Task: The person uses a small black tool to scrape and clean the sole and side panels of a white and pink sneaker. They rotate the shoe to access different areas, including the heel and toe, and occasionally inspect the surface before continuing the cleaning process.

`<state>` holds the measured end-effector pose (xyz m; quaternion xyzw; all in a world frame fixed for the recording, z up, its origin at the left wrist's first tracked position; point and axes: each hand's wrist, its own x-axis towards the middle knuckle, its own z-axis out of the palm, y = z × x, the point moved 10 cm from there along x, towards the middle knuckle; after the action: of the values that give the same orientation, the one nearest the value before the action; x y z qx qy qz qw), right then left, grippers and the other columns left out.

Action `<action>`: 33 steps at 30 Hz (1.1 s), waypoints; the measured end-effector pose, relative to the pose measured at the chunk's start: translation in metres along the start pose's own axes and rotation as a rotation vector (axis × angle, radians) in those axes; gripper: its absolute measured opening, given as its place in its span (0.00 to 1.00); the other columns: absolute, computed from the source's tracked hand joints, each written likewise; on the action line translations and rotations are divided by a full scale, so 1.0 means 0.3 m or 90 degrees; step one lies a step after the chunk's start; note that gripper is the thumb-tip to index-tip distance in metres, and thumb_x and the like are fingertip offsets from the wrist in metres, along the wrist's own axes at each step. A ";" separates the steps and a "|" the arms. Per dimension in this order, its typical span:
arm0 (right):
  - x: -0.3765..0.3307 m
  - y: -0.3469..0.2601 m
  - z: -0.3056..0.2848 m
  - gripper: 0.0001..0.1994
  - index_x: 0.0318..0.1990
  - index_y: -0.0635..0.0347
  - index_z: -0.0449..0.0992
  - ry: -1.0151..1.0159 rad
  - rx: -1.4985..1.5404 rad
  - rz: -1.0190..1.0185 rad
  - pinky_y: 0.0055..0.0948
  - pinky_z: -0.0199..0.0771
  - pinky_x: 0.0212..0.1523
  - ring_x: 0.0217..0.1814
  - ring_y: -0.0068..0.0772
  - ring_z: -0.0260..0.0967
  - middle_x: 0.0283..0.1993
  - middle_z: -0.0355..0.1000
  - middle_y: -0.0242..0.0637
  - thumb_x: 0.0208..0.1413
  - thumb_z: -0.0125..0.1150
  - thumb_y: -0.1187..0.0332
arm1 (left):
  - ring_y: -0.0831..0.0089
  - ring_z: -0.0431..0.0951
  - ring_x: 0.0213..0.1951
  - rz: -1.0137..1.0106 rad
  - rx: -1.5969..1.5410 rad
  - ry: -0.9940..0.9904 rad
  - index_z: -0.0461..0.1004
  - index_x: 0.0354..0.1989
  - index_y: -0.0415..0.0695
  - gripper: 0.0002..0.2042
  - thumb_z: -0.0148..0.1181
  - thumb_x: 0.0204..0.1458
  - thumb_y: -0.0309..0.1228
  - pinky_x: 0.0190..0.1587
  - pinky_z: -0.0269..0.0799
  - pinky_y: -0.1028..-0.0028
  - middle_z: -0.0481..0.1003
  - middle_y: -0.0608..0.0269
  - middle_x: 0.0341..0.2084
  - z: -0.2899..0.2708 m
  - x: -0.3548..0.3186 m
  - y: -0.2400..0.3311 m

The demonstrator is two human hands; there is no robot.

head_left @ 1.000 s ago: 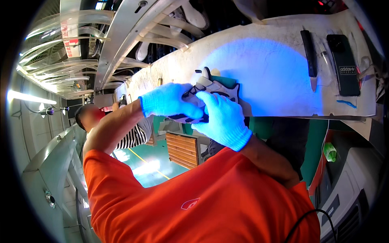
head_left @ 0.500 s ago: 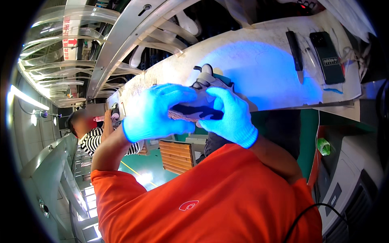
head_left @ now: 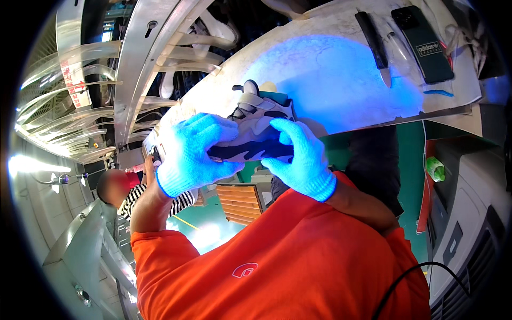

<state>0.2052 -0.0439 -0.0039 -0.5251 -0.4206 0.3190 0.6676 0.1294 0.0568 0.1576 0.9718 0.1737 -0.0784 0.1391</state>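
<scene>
Grey shoe (head_left: 255, 128): toe and sole hidden under gloves.
Left hand (head_left: 194, 154): wrapped over its front.
Right hand (head_left: 298, 154): fingers clamping its side, above tabletop (head_left: 330, 74).

Gloves on left hand (head_left: 194, 154) and right hand (head_left: 301, 157): light blue knit. Sneaker (head_left: 256, 125): grey, white, navy panels. Tabletop (head_left: 330, 69): off-white, blue-violet glow at centre. At 1 o'clock: black knife (head_left: 374, 42), black phone (head_left: 424, 42). Sleeves (head_left: 277, 261): orange. Co-worker's shirt (head_left: 176, 202), 9 o'clock: black-white stripes.
</scene>
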 end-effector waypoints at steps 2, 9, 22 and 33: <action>0.013 0.007 0.004 0.41 0.68 0.58 0.74 0.001 0.006 0.001 0.37 0.86 0.46 0.46 0.40 0.80 0.48 0.76 0.42 0.44 0.89 0.70 | 0.55 0.88 0.44 0.003 -0.011 -0.003 0.86 0.45 0.41 0.27 0.88 0.36 0.40 0.47 0.85 0.61 0.86 0.55 0.44 0.002 0.001 -0.012; 0.028 0.019 0.023 0.41 0.69 0.56 0.73 -0.029 0.004 0.016 0.44 0.86 0.47 0.48 0.49 0.81 0.50 0.77 0.47 0.45 0.87 0.72 | 0.54 0.88 0.45 0.040 -0.024 0.010 0.86 0.43 0.41 0.25 0.87 0.37 0.39 0.47 0.86 0.61 0.86 0.55 0.44 0.012 -0.019 -0.041; 0.078 0.038 0.063 0.44 0.69 0.56 0.72 -0.085 -0.029 0.059 0.43 0.86 0.49 0.49 0.45 0.81 0.51 0.77 0.43 0.42 0.90 0.68 | 0.42 0.84 0.59 -0.279 -0.153 -0.132 0.70 0.72 0.32 0.54 0.84 0.41 0.55 0.65 0.78 0.53 0.78 0.36 0.63 0.095 -0.072 -0.261; 0.067 0.034 0.111 0.42 0.67 0.53 0.74 -0.062 -0.132 -0.006 0.42 0.84 0.46 0.46 0.43 0.81 0.48 0.78 0.39 0.41 0.89 0.64 | 0.50 0.88 0.52 -0.508 -0.070 -0.439 0.76 0.63 0.30 0.53 0.83 0.38 0.66 0.58 0.81 0.60 0.85 0.40 0.52 0.320 -0.009 -0.360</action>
<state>0.1844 -0.0095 -0.0061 -0.5732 -0.4853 0.2958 0.5903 0.0782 0.1246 0.0409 0.7392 0.4779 -0.4310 0.1987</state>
